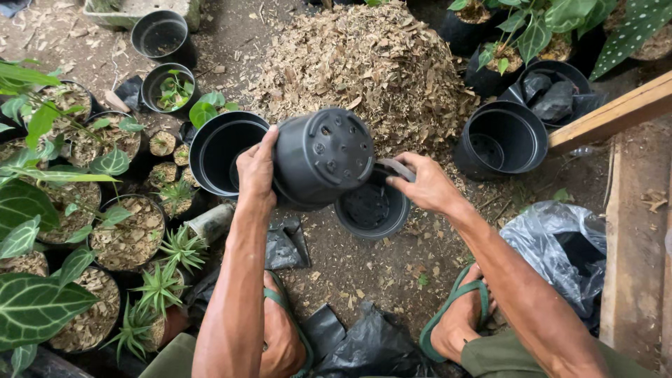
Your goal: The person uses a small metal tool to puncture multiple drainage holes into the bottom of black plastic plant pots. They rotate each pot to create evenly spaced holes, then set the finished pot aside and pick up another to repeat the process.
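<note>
**Knees and sandals cut off at the frame's foot**

Green sandals sit half hidden under forearms. Left hand clamps a tipped black plastic pot, which hides its fingers; right hand pinches the rim of a smaller pot standing on the ground.

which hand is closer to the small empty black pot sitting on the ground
Right. The right hand grips the rim of the small black plastic pot on the ground; the left hand is off to its left, holding an upturned black plastic pot.
</note>
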`<action>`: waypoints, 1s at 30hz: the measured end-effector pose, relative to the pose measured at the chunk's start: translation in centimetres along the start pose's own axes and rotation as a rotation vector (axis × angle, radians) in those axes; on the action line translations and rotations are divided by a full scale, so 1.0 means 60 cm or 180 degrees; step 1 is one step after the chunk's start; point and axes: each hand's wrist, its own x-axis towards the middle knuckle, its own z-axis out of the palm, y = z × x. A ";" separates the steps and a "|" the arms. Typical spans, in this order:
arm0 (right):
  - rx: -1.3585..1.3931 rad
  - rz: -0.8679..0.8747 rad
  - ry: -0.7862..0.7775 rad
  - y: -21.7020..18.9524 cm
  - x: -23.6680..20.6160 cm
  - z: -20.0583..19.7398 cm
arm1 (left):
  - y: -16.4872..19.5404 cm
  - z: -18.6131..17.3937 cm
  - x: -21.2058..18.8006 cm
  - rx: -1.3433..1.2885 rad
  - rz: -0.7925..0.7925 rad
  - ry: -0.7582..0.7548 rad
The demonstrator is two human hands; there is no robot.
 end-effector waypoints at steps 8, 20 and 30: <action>-0.0283 -0.0471 0.0838 -0.093 -0.021 -0.033 | 0.006 0.016 -0.010 0.0749 -0.0035 -0.0047; -0.1796 -0.1695 0.1425 -0.144 -0.041 -0.034 | 0.014 0.051 -0.043 0.1094 0.0044 -0.0343; -0.2424 -0.1832 0.1484 -0.098 -0.027 -0.007 | 0.030 0.060 -0.057 0.1343 0.0154 -0.0316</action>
